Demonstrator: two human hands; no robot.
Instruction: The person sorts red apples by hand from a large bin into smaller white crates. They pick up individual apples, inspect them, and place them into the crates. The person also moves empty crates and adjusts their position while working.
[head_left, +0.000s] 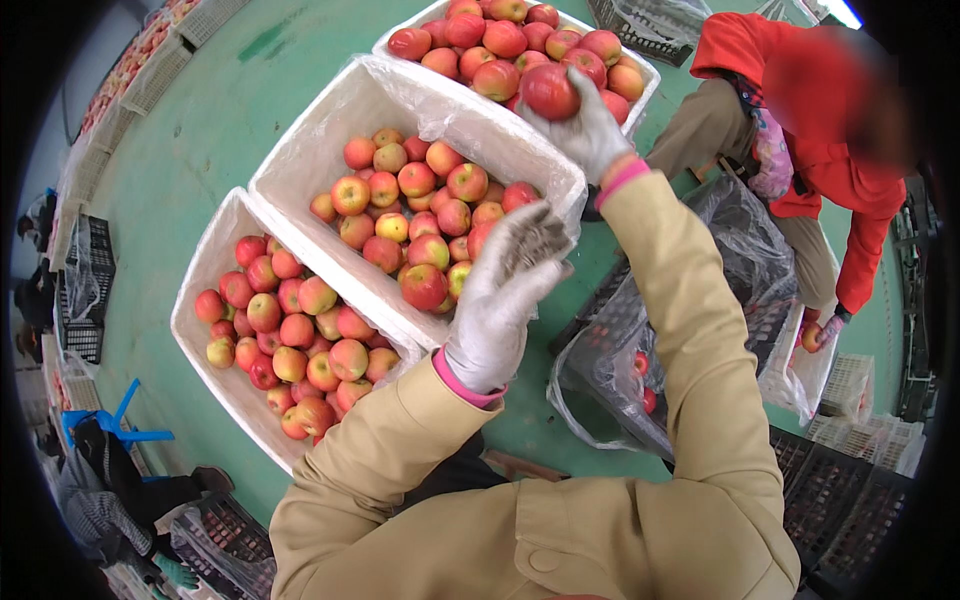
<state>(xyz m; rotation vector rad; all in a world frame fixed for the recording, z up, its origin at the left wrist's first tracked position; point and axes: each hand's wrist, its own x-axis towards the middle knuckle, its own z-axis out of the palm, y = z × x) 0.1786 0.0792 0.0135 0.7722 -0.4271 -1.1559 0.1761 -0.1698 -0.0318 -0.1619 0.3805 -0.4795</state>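
Note:
My right hand (592, 135), in a pale work glove, grips a large red apple (550, 91) over the near edge of the far white foam box (645, 67), which is heaped with red apples. Gloved too, my left hand (502, 292) has its fingers apart and nothing in the palm. It hovers above the near right corner of the middle foam box (300, 150), lined with clear plastic and partly filled with red and yellow apples (416, 180). To the left, another foam box (202, 300) holds more such apples (289, 365).
At right, a person in a red jacket (795, 105) bends over a foam box (817, 360), one gloved hand at an apple. A plastic-lined black crate (600, 382) stands beside my right arm. A blue stool (112, 424) and another person (112, 480) are at lower left.

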